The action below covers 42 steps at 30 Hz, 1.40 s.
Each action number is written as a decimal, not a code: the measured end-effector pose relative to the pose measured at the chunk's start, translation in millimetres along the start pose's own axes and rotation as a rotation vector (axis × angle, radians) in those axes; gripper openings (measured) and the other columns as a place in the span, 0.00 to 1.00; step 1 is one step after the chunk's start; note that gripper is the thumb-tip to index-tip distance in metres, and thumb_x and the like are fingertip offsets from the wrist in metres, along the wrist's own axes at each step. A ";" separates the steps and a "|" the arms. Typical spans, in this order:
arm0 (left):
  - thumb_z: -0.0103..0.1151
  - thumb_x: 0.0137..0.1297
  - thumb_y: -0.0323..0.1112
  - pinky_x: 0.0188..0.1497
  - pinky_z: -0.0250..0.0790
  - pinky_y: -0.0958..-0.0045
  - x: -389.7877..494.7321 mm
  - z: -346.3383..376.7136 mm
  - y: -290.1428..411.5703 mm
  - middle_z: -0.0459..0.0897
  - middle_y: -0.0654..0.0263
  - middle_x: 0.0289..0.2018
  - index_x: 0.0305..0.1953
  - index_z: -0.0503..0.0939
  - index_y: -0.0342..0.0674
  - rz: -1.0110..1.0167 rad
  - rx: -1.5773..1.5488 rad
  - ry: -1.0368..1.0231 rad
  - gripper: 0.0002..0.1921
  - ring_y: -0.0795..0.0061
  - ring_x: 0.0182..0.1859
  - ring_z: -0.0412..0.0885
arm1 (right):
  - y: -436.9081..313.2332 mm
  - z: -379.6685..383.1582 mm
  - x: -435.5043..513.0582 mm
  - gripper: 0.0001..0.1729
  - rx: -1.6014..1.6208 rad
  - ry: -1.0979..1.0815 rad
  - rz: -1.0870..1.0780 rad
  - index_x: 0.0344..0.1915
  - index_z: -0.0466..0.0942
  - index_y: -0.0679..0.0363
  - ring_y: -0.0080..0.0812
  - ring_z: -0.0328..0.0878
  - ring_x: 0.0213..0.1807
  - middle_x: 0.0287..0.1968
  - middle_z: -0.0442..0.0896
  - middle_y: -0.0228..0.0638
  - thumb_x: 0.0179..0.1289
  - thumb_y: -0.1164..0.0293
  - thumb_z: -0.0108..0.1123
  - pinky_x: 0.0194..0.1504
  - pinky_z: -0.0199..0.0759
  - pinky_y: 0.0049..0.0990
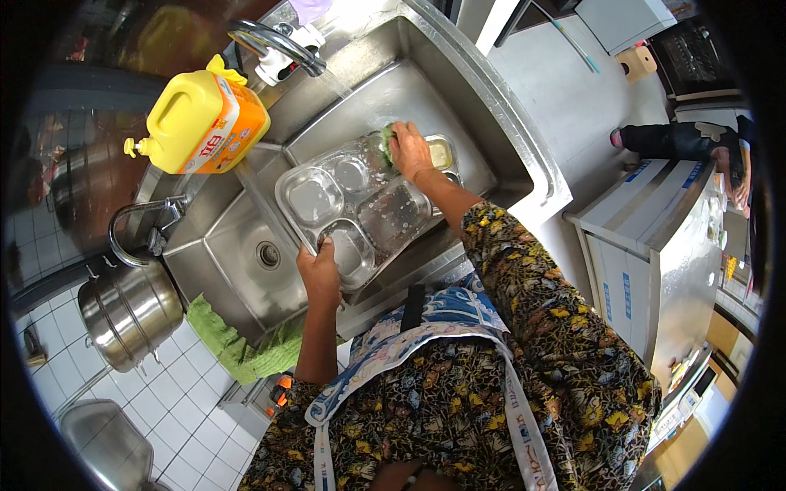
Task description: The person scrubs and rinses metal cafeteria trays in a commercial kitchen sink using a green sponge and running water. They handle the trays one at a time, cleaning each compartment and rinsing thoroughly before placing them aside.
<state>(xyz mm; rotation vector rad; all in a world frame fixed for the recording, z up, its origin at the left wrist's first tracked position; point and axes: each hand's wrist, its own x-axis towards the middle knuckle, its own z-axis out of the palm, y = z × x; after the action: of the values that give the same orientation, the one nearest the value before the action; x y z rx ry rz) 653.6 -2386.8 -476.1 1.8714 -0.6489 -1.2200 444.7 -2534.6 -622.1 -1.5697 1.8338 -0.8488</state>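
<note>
A wet stainless-steel compartment tray [396, 212] is held tilted over the right basin of a metal sink [430, 92]. My left hand [319, 270] grips its near left corner, thumb on the upper side. In my right hand [410, 150] is a green scouring pad [388, 142], pressed against the tray's far part. Suds and water drops dot the tray surface. Past my right wrist shows a compartment [439, 153] holding cloudy, yellowish liquid; whether it belongs to a second tray underneath, I cannot tell. Water runs from the chrome faucet [301, 52] into the basin.
A yellow detergent jug [209, 123] stands behind the sink. A second faucet [138, 224] arches at the left basin [245, 270], with a green towel [239, 350] over its front edge. A steel pot [132, 313] is farther left. Another person [688, 141] is beyond a steel counter [651, 215].
</note>
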 end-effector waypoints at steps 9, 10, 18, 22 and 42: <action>0.58 0.64 0.27 0.43 0.72 0.73 28.0 -15.8 10.9 0.80 0.67 0.38 0.47 0.76 0.35 -0.057 -0.162 -0.110 0.11 0.76 0.39 0.79 | 32.0 -5.8 49.0 0.16 0.414 -0.304 -0.089 0.49 0.74 0.59 0.37 0.76 0.42 0.40 0.78 0.46 0.64 0.64 0.62 0.46 0.70 0.34; 0.58 0.64 0.26 0.46 0.73 0.70 33.0 -18.2 10.9 0.80 0.67 0.38 0.47 0.75 0.36 -0.055 -0.203 -0.159 0.11 0.75 0.40 0.79 | 36.3 -3.9 51.0 0.17 0.406 -0.370 -0.045 0.50 0.74 0.61 0.37 0.77 0.41 0.40 0.79 0.47 0.66 0.63 0.60 0.46 0.71 0.34; 0.57 0.63 0.25 0.44 0.75 0.69 82.9 -17.4 -2.2 0.81 0.65 0.40 0.46 0.76 0.35 -0.035 -0.300 0.056 0.10 0.72 0.40 0.81 | 57.5 8.7 -6.4 0.35 0.380 -0.408 0.145 0.66 0.60 0.76 0.48 0.68 0.66 0.61 0.73 0.61 0.71 0.59 0.50 0.68 0.58 0.30; 0.56 0.63 0.24 0.45 0.75 0.68 85.3 8.2 -20.2 0.80 0.64 0.42 0.49 0.74 0.35 0.000 -0.285 0.100 0.13 0.72 0.41 0.80 | 50.5 14.9 -32.3 0.28 0.772 -0.206 0.528 0.56 0.67 0.76 0.43 0.78 0.47 0.48 0.79 0.52 0.71 0.60 0.51 0.50 0.73 0.35; 0.51 0.72 0.55 0.55 0.72 0.48 77.6 127.7 -114.3 0.74 0.54 0.52 0.59 0.67 0.38 -0.762 -0.746 -0.248 0.27 0.56 0.56 0.72 | 8.9 -9.5 -108.6 0.17 0.326 -0.005 0.392 0.47 0.73 0.64 0.56 0.81 0.39 0.38 0.82 0.56 0.56 0.75 0.56 0.44 0.73 0.43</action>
<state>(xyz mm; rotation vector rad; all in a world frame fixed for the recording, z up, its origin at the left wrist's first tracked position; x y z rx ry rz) 568.0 -2425.7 -638.9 1.3332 0.4381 -1.8574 447.5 -2425.3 -620.7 -0.9707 1.8073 -0.8979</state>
